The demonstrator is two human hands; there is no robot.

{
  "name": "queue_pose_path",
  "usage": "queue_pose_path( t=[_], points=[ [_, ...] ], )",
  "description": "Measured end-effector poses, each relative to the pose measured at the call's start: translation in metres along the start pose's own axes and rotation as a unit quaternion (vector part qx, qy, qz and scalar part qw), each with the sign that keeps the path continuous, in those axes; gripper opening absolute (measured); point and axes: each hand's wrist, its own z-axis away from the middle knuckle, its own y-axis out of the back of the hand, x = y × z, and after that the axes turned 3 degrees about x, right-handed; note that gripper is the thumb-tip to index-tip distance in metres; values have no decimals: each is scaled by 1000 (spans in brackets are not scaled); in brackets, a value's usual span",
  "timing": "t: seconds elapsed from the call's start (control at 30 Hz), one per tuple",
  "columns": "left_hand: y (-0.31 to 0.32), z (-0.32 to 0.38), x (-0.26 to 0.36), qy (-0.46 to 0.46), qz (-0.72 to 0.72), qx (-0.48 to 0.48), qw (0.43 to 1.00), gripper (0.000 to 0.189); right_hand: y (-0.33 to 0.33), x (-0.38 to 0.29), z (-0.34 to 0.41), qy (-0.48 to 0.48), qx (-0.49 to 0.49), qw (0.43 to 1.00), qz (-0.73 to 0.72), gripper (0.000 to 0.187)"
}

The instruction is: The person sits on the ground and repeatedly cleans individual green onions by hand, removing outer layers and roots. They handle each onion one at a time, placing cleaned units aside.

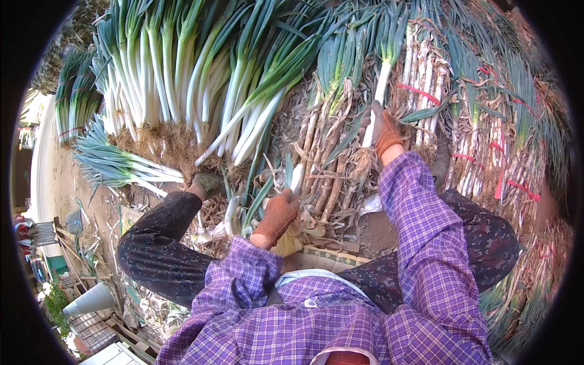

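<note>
My right hand (382,127), in an orange-brown work glove, grips the white shank of a Welsh onion (384,80). The onion's green leaves point away from me over the unpeeled stalks. My left hand (276,215), gloved the same way, is closed around a short white piece of onion sheath (297,177) with a bit of green beside it. Between and beyond my hands lie unpeeled onions (326,155) wrapped in dry brown husks. Clean white onions (155,77) with bushy roots lie in a large row at the upper left.
Bundles with red ties (474,159) fill the right side. A smaller group of onions (123,159) lies by my left foot (207,183), near tied green bundles (75,96). Husk litter (214,219) covers the ground. A grey bucket (91,299) lies tipped at lower left.
</note>
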Motion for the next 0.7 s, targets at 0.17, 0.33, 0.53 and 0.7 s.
queue_pose_path(
  t=[0.17,0.33,0.53,0.7],
  points=[
    [2,-2,28,-205,-133,247,938,34,-38,53,77,-85,10,995,-56,32],
    [-9,-10,49,-20,225,-83,970,22,-39,112,113,-55,7,992,113,38],
    [-9,69,66,30,251,-83,964,23,-15,17,56,-72,-44,981,-177,40],
    [-3,74,55,69,306,-110,943,25,-12,-36,42,-15,-157,959,-234,37]
  ],
)
